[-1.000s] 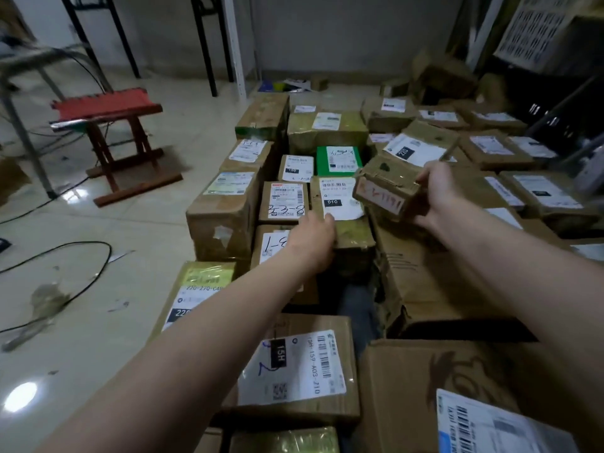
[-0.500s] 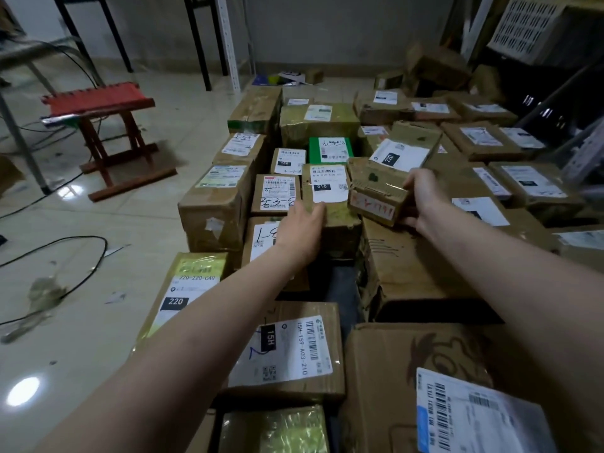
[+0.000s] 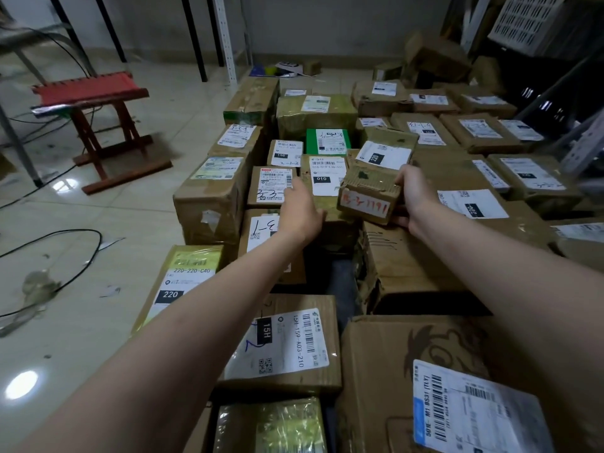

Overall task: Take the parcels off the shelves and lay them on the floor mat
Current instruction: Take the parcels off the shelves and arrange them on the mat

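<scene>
Probably light and stiff, the small dented parcel (image 3: 369, 194) is held over the floor parcels (image 3: 480, 130), its right end gripped by curled fingers of the right hand (image 3: 416, 199), the left hand (image 3: 302, 212) rested, fingers extended, on the 010-labelled parcel (image 3: 322, 173).
</scene>
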